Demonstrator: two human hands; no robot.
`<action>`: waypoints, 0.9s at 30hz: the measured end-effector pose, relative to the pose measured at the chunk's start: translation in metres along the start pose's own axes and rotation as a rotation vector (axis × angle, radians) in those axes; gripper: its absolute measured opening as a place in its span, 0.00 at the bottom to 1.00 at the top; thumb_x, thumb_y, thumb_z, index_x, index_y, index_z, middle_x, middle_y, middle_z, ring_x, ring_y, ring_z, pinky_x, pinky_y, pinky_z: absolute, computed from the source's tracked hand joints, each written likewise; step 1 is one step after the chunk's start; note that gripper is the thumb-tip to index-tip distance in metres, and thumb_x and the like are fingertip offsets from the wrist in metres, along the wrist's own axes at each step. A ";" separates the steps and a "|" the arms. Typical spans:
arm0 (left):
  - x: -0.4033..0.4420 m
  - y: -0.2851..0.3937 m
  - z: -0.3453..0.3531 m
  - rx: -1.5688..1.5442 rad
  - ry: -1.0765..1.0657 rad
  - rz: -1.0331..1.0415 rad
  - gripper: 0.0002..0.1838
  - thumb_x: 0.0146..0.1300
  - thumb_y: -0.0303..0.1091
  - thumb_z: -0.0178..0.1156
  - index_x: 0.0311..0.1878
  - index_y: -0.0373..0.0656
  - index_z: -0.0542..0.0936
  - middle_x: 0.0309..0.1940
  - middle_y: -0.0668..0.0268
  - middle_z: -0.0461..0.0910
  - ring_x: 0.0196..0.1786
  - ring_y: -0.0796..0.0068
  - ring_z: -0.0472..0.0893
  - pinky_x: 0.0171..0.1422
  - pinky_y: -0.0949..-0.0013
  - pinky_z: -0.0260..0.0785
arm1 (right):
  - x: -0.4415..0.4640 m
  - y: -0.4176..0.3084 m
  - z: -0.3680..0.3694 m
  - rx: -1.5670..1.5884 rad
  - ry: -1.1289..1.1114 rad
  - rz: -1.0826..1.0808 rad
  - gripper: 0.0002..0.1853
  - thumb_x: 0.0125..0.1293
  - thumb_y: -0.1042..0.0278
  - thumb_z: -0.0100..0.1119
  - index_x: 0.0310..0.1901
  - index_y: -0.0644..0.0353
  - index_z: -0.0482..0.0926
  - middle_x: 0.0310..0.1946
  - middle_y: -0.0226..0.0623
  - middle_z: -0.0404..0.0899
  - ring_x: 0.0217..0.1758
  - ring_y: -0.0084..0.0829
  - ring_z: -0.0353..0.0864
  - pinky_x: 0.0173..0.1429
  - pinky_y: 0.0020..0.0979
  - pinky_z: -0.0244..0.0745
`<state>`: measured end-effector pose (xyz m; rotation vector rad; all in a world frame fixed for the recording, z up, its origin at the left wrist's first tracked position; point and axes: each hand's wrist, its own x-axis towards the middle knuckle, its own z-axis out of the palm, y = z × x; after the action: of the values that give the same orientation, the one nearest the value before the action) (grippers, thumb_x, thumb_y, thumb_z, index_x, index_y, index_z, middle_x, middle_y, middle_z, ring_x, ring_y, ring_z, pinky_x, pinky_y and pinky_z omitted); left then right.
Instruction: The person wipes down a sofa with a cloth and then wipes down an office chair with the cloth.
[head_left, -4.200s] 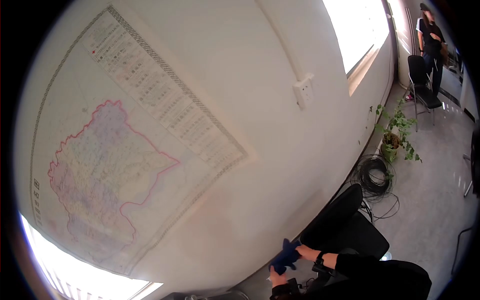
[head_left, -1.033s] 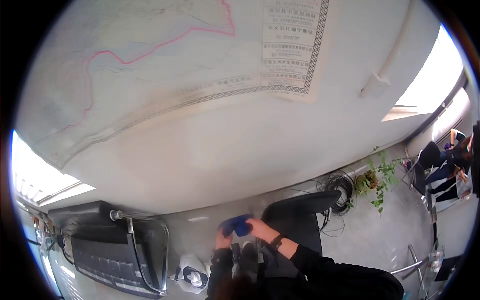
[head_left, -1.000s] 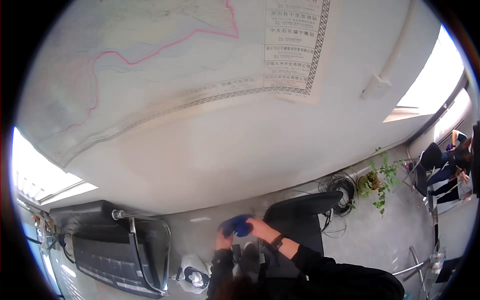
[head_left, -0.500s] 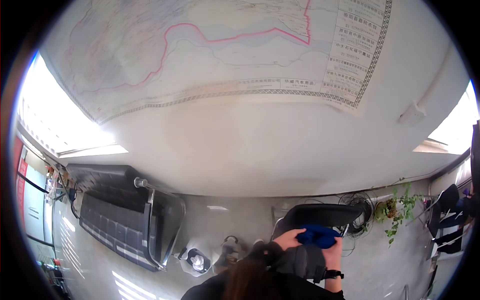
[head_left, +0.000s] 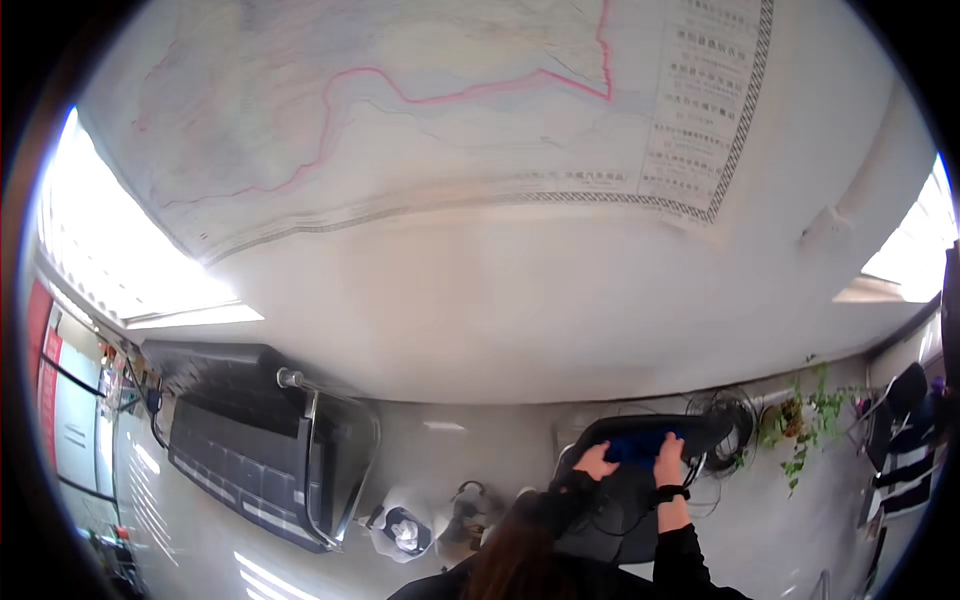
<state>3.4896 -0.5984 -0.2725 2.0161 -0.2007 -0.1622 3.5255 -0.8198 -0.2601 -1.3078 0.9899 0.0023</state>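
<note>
A dark blue, soft-looking cloth item (head_left: pixel 637 446) lies against the backrest of a black chair (head_left: pixel 692 430), with a hand at each end. My left hand (head_left: pixel 597 461) grips its left end, fingers curled round the edge. On the other side, my right hand (head_left: pixel 669 460) holds the right end, its thumb towards the middle. The cloth's exact kind does not show. Below the hands is the chair's dark seat (head_left: pixel 630 510), partly hidden by my arms. My right wrist wears a black band (head_left: pixel 672 494).
A black padded bench (head_left: pixel 240 455) with metal arms stands left. Near my feet is a bin with a pale liner (head_left: pixel 403 532). Coiled black cables (head_left: pixel 728 425) and a leafy potted plant (head_left: pixel 795 420) are right of the chair. A large map (head_left: pixel 450 120) hangs on the wall ahead.
Both hands have moved forward with the blue cloth, from above the seat to the chair's backrest. The cloth looks flatter and more spread now. My head view has shifted slightly.
</note>
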 end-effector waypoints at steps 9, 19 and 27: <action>-0.007 0.069 -0.121 -0.560 0.177 -0.265 0.29 0.59 0.38 0.69 0.59 0.29 0.74 0.46 0.50 0.83 0.47 0.58 0.85 0.54 0.60 0.77 | -0.121 -0.029 0.079 0.175 -0.332 0.084 0.17 0.67 0.60 0.54 0.53 0.58 0.74 0.39 0.34 0.77 0.40 0.28 0.76 0.37 0.34 0.72; 0.048 0.180 -0.074 -0.342 0.197 0.009 0.20 0.61 0.24 0.60 0.57 0.43 0.76 0.50 0.49 0.80 0.54 0.54 0.80 0.60 0.59 0.71 | -0.088 -0.164 0.002 0.079 0.154 -0.752 0.17 0.66 0.75 0.51 0.55 0.68 0.72 0.45 0.35 0.77 0.47 0.28 0.72 0.56 0.29 0.67; 0.044 0.133 -0.029 -0.268 -0.020 0.092 0.18 0.59 0.24 0.59 0.54 0.45 0.80 0.48 0.52 0.82 0.58 0.48 0.79 0.64 0.59 0.70 | -0.048 -0.089 0.003 -0.891 0.429 -0.980 0.21 0.66 0.73 0.53 0.59 0.73 0.70 0.64 0.55 0.70 0.74 0.56 0.61 0.77 0.50 0.54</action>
<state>3.5288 -0.6399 -0.1415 1.7358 -0.2693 -0.1433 3.5440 -0.8211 -0.1600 -2.5942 0.5866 -0.6751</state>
